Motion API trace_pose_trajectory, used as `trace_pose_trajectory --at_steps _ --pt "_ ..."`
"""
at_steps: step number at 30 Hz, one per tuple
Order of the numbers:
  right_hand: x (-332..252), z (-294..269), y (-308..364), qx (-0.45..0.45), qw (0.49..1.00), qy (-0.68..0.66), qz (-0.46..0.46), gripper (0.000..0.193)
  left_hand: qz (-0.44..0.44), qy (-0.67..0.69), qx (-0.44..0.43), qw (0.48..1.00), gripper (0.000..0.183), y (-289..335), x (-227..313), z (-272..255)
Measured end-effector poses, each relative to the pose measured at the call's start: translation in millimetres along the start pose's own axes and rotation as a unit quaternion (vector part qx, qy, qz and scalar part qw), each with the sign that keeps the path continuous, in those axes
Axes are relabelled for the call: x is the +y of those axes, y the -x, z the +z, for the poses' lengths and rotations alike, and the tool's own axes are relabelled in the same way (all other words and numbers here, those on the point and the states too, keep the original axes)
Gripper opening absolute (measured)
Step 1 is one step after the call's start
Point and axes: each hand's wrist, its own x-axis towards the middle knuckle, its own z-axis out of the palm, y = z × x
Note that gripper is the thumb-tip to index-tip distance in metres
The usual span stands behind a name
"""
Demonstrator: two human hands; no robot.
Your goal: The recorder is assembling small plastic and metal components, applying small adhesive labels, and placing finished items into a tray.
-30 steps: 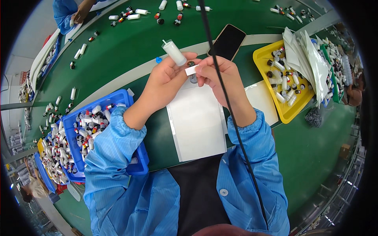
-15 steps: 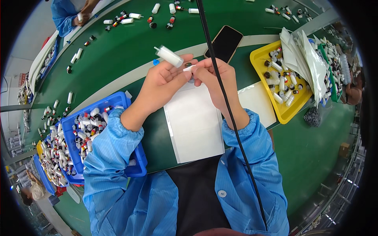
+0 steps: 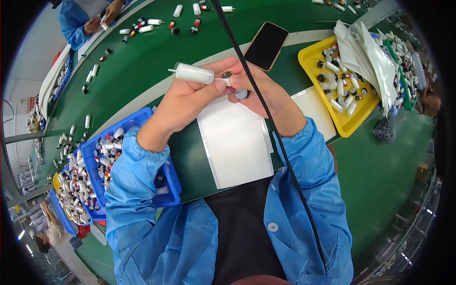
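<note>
My left hand [image 3: 187, 102] is closed, with a white cylinder [image 3: 194, 73] lying across its fingers. The cylinder has a clear sleeve and a thin tip pointing left. My right hand [image 3: 266, 90] meets the left one, its thumb and fingers bent around a small part with a dark round end [image 3: 226, 75] and a white band. Both thumbs press at this part. A grey-white round cap with a dark rim [image 3: 242, 94] shows below the right thumb, with a bit of red beside it. Under the hands lies a white sheet [image 3: 237, 147].
A blue bin [image 3: 174, 187] of small parts stands left, a yellow tray [image 3: 343, 129] with more parts and white sheets right. Beyond my hands lies a black phone [image 3: 267, 46]. A black cable [image 3: 280, 137] crosses the view. Another person's hands [image 3: 111, 12] work at far left.
The white cylinder has turned more level, its tip swinging left. The blue piece beside it is no longer visible. The grey-white cap now shows more fully under my right thumb.
</note>
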Motion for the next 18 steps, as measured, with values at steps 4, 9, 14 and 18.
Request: trace_pose_trajectory --at_steps 4,9,14,18 --pt "0 -9 -3 0.089 0.977 0.17 -0.095 0.022 0.027 -0.109 0.095 0.989 0.049 4 23 -14" --pt "20 -21 16 0.106 0.619 0.731 -0.266 0.015 0.096 -0.228 0.243 0.938 0.035 38 69 -110" --pt "15 2 18 0.094 0.606 0.774 -0.159 0.017 -0.09 -0.477 0.332 0.809 0.046 101 97 -248" --pt "8 10 11 0.075 0.572 0.807 -0.126 0.018 -0.2 -0.621 0.247 0.716 0.052 114 102 -292"
